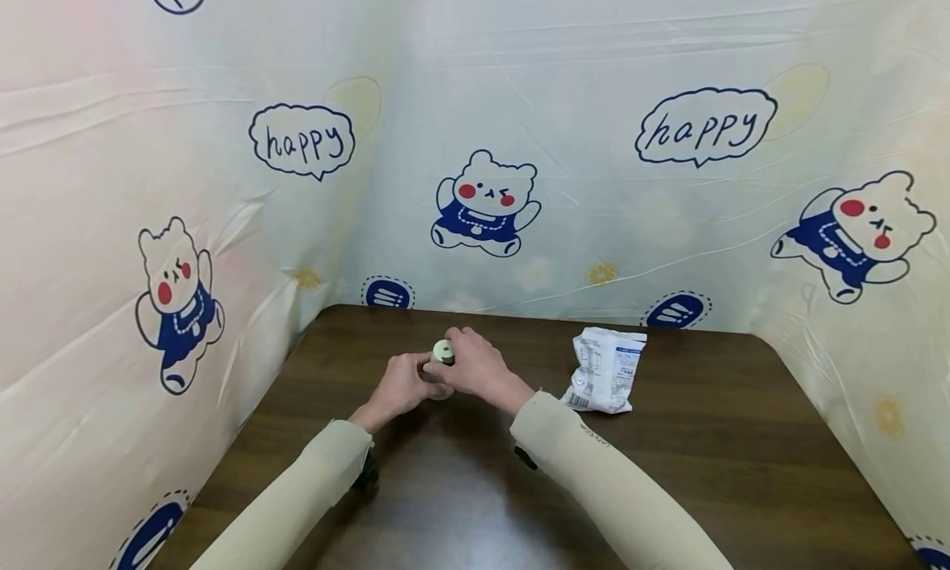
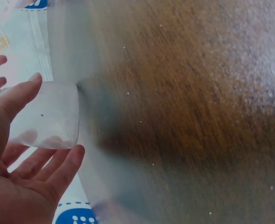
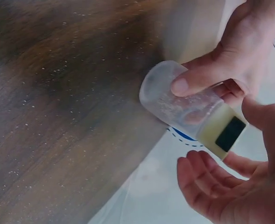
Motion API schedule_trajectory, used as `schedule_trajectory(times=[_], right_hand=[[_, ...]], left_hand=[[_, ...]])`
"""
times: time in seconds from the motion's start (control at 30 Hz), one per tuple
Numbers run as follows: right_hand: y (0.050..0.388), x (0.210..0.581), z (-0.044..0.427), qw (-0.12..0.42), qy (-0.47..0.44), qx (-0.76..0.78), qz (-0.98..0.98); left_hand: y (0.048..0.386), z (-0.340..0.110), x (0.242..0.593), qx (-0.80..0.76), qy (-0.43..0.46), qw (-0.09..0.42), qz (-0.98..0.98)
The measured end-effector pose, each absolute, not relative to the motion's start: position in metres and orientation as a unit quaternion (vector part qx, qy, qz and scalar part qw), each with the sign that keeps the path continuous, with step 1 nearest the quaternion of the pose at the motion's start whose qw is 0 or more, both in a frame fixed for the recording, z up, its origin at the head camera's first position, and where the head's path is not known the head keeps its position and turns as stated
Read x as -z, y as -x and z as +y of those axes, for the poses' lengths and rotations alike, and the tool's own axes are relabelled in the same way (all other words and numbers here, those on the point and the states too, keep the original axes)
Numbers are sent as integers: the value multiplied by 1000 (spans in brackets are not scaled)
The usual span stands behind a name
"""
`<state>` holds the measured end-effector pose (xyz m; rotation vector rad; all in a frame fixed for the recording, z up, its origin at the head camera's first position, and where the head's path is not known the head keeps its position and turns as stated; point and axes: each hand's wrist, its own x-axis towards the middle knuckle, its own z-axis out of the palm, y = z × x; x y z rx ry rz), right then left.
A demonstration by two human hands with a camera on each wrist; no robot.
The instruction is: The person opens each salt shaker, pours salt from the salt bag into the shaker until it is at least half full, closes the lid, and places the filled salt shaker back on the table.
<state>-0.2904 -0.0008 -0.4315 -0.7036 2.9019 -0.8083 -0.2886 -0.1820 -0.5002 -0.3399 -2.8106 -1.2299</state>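
Note:
A translucent plastic jar (image 2: 58, 114) with a pale yellow lid (image 3: 216, 126) is between both hands near the table's middle. A dark rectangle shows on the lid's side. My left hand (image 1: 401, 384) holds the jar's body, thumb on one side and fingers round the other, as the right wrist view shows. My right hand (image 1: 478, 364) grips the lid between thumb and index finger, while its other fingers stay bent and off the jar. The jar looks free of large contents. In the head view, the hands hide most of its body.
A white printed packet (image 1: 604, 368) lies on the brown wooden table (image 1: 712, 454), to the right of the hands. Patterned cloth (image 1: 579, 141) hangs along the table's back and sides. Dark objects sit under both sleeve cuffs.

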Motion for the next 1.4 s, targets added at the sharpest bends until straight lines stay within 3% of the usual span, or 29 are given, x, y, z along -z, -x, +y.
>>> schedule_trajectory(times=[0.3,0.6,0.87,1.17,1.4], right_hand=[[292,431,1,36,289,261,920],[292,440,-1,-2,230,261,938],[292,436,-1,26,284,272,919],[291,438,-1,1,231,244,942],[294,434,-2,29,271,260,926]], left_hand=[[290,-181,501,387,112,31,-915],[288,-181,502,396,112,30,-911],[288,-181,500,391,106,28,-914],[287,-182,501,394,117,28,-911],[287,-180,498,390,109,27,-914]])
